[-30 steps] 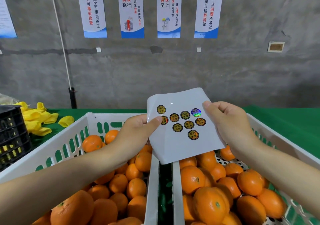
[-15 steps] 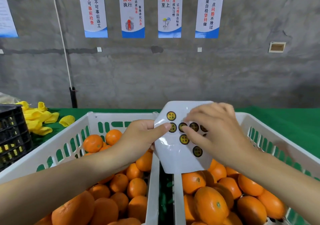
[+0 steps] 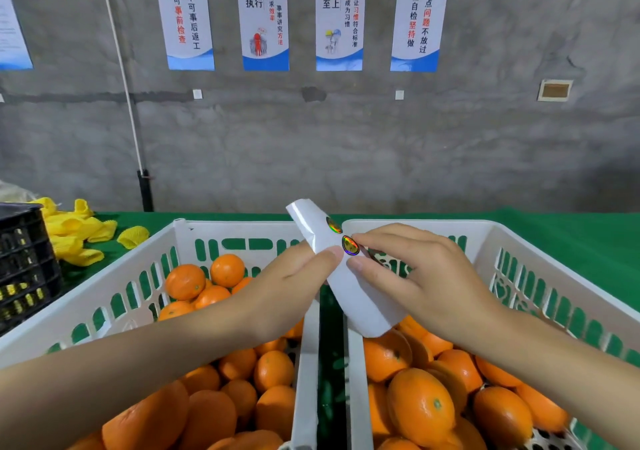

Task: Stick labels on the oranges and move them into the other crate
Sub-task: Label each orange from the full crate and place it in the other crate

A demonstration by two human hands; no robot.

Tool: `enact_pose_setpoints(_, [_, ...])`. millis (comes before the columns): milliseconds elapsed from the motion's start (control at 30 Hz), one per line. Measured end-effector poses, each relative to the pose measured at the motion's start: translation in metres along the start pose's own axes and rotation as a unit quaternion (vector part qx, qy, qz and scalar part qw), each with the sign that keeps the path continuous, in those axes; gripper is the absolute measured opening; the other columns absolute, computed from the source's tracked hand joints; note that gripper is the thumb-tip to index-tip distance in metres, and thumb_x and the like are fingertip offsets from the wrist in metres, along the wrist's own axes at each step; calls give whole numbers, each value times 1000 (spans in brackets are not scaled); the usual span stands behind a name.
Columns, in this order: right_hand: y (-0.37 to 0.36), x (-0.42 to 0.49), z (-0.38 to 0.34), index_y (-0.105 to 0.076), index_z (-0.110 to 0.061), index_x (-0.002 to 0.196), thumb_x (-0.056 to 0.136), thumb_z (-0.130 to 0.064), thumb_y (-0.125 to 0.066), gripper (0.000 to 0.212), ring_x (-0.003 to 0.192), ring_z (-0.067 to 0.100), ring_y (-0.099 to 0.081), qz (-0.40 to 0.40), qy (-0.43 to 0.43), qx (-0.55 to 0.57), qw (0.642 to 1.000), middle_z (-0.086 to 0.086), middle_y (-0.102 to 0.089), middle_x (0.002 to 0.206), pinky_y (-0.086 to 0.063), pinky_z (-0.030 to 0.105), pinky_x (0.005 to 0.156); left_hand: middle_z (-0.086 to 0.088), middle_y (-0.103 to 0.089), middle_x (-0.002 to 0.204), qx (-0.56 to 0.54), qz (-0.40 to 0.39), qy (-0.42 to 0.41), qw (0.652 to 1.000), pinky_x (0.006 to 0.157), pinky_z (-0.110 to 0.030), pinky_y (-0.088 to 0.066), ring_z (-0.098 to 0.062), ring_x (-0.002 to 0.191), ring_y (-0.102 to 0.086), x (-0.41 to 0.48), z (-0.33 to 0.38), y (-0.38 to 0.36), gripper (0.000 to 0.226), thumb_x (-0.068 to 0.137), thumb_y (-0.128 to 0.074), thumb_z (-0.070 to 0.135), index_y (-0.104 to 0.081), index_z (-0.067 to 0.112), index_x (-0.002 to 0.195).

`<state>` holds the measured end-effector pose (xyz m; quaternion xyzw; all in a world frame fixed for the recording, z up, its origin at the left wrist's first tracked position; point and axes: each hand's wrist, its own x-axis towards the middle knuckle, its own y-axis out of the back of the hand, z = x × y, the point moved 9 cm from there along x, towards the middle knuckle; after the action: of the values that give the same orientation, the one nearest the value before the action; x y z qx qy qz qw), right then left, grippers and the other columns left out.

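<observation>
1. Grey concrete wall (image 3: 346, 145) fills the upper frame. On four blue-and-white posters (image 3: 265, 17) we read, left to right, 宁可事前检查 不可事后返工, 高效执行, 责任至上 and 质量自检坚持做 一点问题不放过.
2. Below it we see a green table (image 3: 571, 238) with two white crates side by side, the left crate (image 3: 104, 287) and the right crate (image 3: 554, 275), both holding oranges (image 3: 420, 404).
3. At frame centre, above the gap between the crates, the left hand (image 3: 287, 278) grips a white sheet (image 3: 363, 304), thumb on its face.
4. The right hand (image 3: 426, 276) pinches the sheet with forefinger and thumb right at the lower of two shiny round labels (image 3: 349, 244); we cannot read their print.
5. At the left edge sit a black crate (image 3: 24, 262) and yellow nets (image 3: 69, 238).
</observation>
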<state>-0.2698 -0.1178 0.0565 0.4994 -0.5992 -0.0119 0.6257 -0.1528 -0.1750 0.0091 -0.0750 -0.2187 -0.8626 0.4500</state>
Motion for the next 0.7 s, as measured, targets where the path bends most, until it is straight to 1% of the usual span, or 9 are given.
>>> enact_pose_setpoints(67, [4, 0, -6, -76, -19, 107, 91, -35, -64, 25, 92, 18, -67, 26, 28, -22, 999, -5, -72, 101, -56, 45, 73, 11, -72, 110, 45, -18, 9, 999, 91, -17, -51, -4, 108, -65, -1, -5, -2, 39, 98, -36, 50, -66, 30, 116])
enact_pose_setpoints(133, [5, 0, -9, -78, -17, 103, 90, -34, -65, 26, 92, 19, -68, 34, 44, -34, 998, -4, -73, 102, -57, 45, 74, 15, -70, 104, 92, -23, -1, 996, 87, -13, -48, -2, 104, -63, -2, -3, -4, 37, 101, -34, 51, -63, 33, 113])
enact_pose_setpoints(233, [2, 0, -12, -79, -16, 101, 92, -38, -58, 32, 91, 17, -68, -2, 57, -31, 998, -3, -74, 98, -58, 42, 73, 20, -61, 80, 227, -11, -80, 971, 72, -15, -41, -3, 83, -59, -5, 15, -3, 37, 103, -30, 46, -60, 35, 84])
enact_pose_setpoints(300, [-3, 0, -11, -78, -17, 102, 95, -35, -57, 28, 91, 15, -68, -37, 61, -30, 997, -4, -74, 98, -58, 40, 74, 10, -49, 61, 338, -11, -117, 934, 60, -19, -31, -8, 62, -48, -6, 20, -3, 52, 102, -27, 48, -49, 23, 62])
enact_pose_setpoints(333, [-6, -1, -10, -78, -18, 103, 96, -32, -57, 26, 92, 14, -68, -54, 58, -24, 997, -5, -74, 99, -57, 39, 75, 3, -44, 56, 384, -15, -124, 915, 56, -23, -28, -13, 57, -43, -7, 19, -3, 60, 102, -25, 51, -45, 15, 58])
enact_pose_setpoints(400, [-10, -1, -7, -77, -19, 105, 97, -29, -58, 24, 94, 11, -67, -75, 48, -7, 996, -6, -73, 101, -56, 38, 77, -3, -43, 55, 451, -28, -133, 882, 57, -29, -31, -19, 57, -42, -6, 18, -3, 72, 100, -17, 58, -48, 7, 60])
enact_pose_setpoints(467, [-11, -1, -2, -77, -18, 104, 98, -24, -59, 20, 95, 10, -65, -79, 31, 14, 996, -7, -72, 101, -55, 38, 79, -6, -49, 63, 461, -41, -146, 874, 64, -35, -38, -19, 62, -47, -6, 18, -4, 68, 100, -15, 54, -52, 8, 66])
enact_pose_setpoints(600, [-9, 0, 6, -75, -18, 96, 98, -24, -57, 19, 90, 13, -61, -60, -2, 34, 998, -7, -67, 94, -52, 41, 74, 5, -52, 73, 408, -60, -154, 898, 71, -32, -44, -14, 75, -52, -8, 22, -7, 45, 108, -27, 35, -57, 17, 80])
enact_pose_setpoints(700, [-3, 1, 8, -71, -18, 90, 97, -22, -58, 16, 88, 12, -59, -21, -18, 40, 999, -8, -65, 90, -50, 41, 73, 16, -58, 91, 367, -73, -134, 918, 87, -23, -42, -10, 95, -53, -7, 18, -7, 33, 109, -30, 33, -61, 30, 99])
